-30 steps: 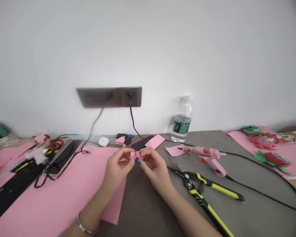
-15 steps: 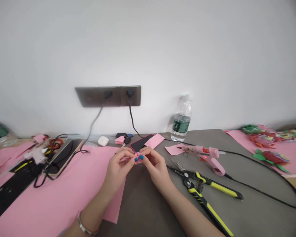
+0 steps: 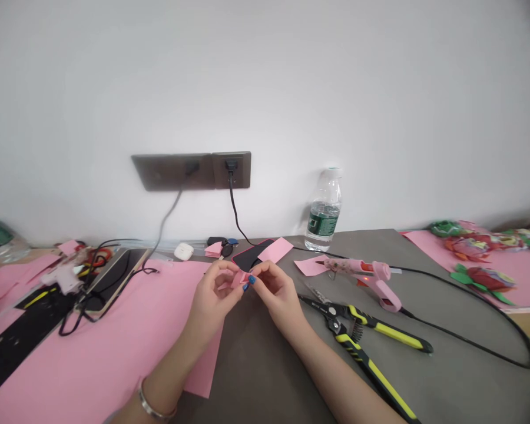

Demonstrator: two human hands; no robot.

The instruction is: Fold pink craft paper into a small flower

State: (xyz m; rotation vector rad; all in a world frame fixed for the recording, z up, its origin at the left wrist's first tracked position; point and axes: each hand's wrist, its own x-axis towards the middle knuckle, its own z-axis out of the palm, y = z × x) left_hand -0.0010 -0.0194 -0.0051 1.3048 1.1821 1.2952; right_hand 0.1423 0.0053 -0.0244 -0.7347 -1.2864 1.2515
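A small folded piece of pink paper [image 3: 239,278] is pinched between my two hands, above the grey table. My left hand [image 3: 212,294] grips its left part with thumb and fingers. On the right side, the thumb and forefinger of my right hand [image 3: 276,294] pinch its edge, blue nails close together. The fingers hide much of the paper. Just behind my hands lie a dark phone with a red edge [image 3: 247,257] and a loose pink paper slip [image 3: 275,250]. A large pink sheet [image 3: 128,335] spreads under and left of my left forearm.
Right of my hands lie a pink glue gun [image 3: 357,268] with its cord, another pink slip [image 3: 311,266] and yellow-black pliers [image 3: 335,315]. A water bottle [image 3: 323,218] stands by the wall. Paper flowers [image 3: 486,278] lie far right; a phone [image 3: 119,277] and cables lie left.
The paper between my fingers has turned, and more of its left part shows now. My hands stay in nearly the same place. The view has shifted slightly.
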